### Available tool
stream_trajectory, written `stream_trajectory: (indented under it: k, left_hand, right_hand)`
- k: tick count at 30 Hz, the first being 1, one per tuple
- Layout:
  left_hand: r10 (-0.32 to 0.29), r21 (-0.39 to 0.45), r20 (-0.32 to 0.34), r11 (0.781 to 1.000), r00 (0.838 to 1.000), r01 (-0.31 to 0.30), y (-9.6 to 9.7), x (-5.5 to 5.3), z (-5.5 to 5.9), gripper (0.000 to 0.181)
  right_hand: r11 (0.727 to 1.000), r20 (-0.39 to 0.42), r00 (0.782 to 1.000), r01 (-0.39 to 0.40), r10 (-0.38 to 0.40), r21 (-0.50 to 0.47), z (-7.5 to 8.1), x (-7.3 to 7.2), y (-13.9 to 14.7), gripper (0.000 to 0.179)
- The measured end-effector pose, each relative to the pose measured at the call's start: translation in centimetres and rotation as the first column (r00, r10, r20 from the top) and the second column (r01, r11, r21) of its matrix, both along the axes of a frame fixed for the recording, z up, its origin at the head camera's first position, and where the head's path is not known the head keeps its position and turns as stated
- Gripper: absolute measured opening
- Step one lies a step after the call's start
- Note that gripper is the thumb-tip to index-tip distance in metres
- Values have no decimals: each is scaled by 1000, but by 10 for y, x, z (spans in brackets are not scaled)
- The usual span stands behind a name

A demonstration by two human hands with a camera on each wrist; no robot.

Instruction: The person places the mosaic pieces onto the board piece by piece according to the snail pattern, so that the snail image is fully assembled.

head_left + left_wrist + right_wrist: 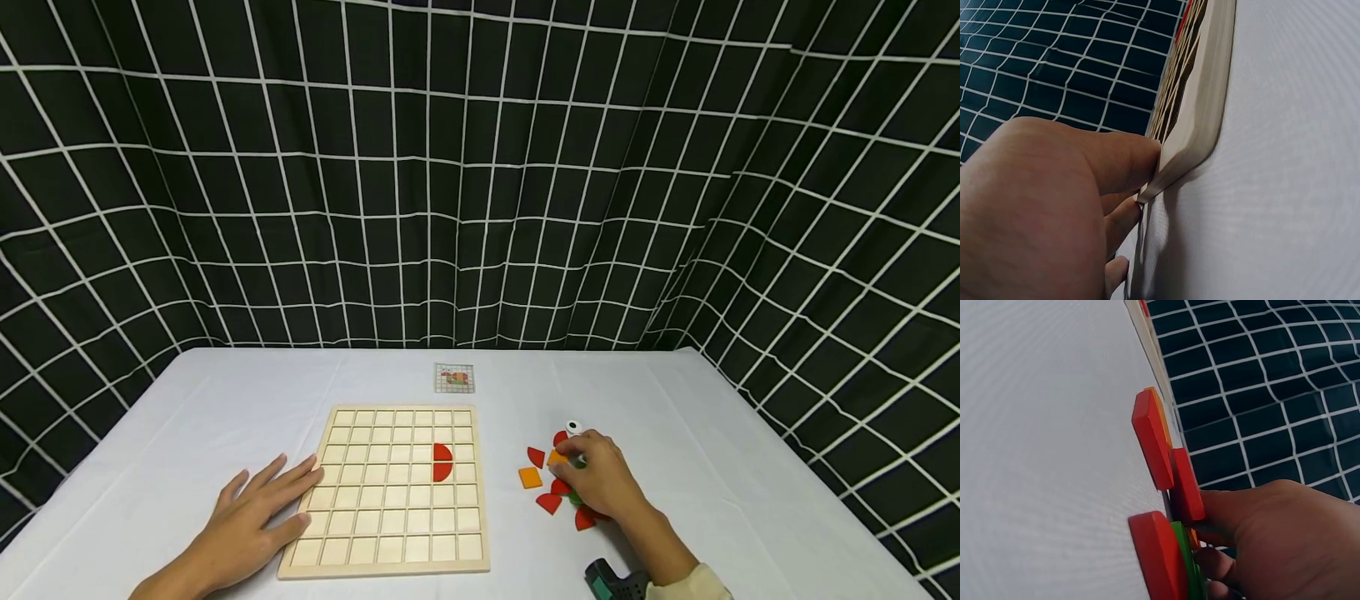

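A wooden grid board point(390, 569) lies on the white table with two red quarter-circle tiles point(442, 452) set one above the other, right of its middle. My left hand point(251, 521) rests at the board's left edge, fingers spread and straight, thumb touching the frame; the left wrist view shows the thumb at the board's corner point(1200, 134). To the right of the board, my right hand point(600, 475) pinches an orange square tile point(557, 457) between thumb and index finger, over a loose group of tiles. Part of that group is hidden under the hand.
Around the right hand lie another orange square point(530, 477), several red quarter-circles point(549, 503), green pieces point(575, 497) and a white eye tile point(573, 427). A small picture card point(454, 378) lies behind the board. A black grid-patterned curtain point(420, 183) encloses the table's back and sides.
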State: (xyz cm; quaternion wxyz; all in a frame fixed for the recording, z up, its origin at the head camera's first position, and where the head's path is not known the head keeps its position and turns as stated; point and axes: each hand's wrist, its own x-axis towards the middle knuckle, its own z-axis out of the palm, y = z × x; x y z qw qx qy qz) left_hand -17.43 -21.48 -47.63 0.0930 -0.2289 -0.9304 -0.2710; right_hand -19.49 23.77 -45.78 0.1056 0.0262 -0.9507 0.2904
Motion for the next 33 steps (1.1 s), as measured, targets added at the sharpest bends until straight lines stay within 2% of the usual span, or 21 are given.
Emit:
stream_trajectory:
  k: [8,14,22,28,33]
  left_hand:
    - [0,-3,0,1000,1000,0,0,1,0,48]
    - [1,-6,-4,1000,1000,-1,-1,0,-1,48]
    - [-4,1,-10,1000,1000,4,0,0,-1,47]
    - [-4,1,-10,1000,1000,4,-1,0,-2,47]
    - [-4,3,-20,1000,1000,4,-1,-1,-4,47]
  right_hand:
    - [991,-87,993,-65,75,117,-3,1,1,18]
    - [991,-125,988,-76,90,109,-5,0,2,19]
    - [994,-56,996,-63,68,87,-6,-1,0,26]
    - [998,-3,999,-43,44,51,-2,-5,-1,24]
    - [994,3,999,-44,44,96,1,-3,-3,22]
